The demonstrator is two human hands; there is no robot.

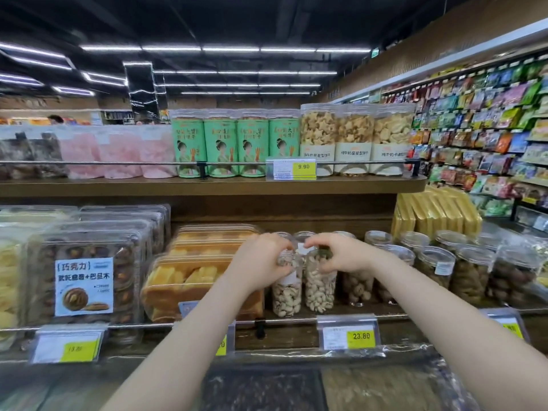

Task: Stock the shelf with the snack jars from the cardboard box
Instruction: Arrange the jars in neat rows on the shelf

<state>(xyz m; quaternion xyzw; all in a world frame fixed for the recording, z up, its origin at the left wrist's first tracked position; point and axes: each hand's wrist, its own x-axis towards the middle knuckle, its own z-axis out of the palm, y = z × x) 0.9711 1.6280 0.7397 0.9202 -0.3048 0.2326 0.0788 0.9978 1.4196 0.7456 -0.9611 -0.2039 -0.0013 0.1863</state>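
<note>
**Two cashew jars gripped on the lower shelf**

We have both arms stretched out to the lower shelf point(296, 327), at about 12 o'clock from where we stand. Our left hand point(261, 259) is closed around the top of the left cashew jar point(286, 292), fingers wrapped over its lid and upper wall. Our right hand point(341, 255) is closed on the top of the right cashew jar point(318, 289), thumb and fingers pinching near the lid. The two jars stand upright and touch each other, just behind the metal rail point(385, 316) at the shelf's front edge. The hands nearly meet above them.

At 3 o'clock of these jars we see a row of clear jars with darker snacks point(468, 274), upright, running off to the right. At 9 o'clock lie clear packs of sliced cake point(184, 280), and farther left a boxed chocolate pastry pack point(84, 286). A yellow price tag reading 23.80 point(361, 336) hangs on the rail at about 5 o'clock of the right jar.

On the upper shelf point(207, 185), at 12 o'clock above our hands, stand green-labelled canisters point(237, 143) and taller biscuit jars point(355, 140).

We cannot see the cardboard box.
</note>
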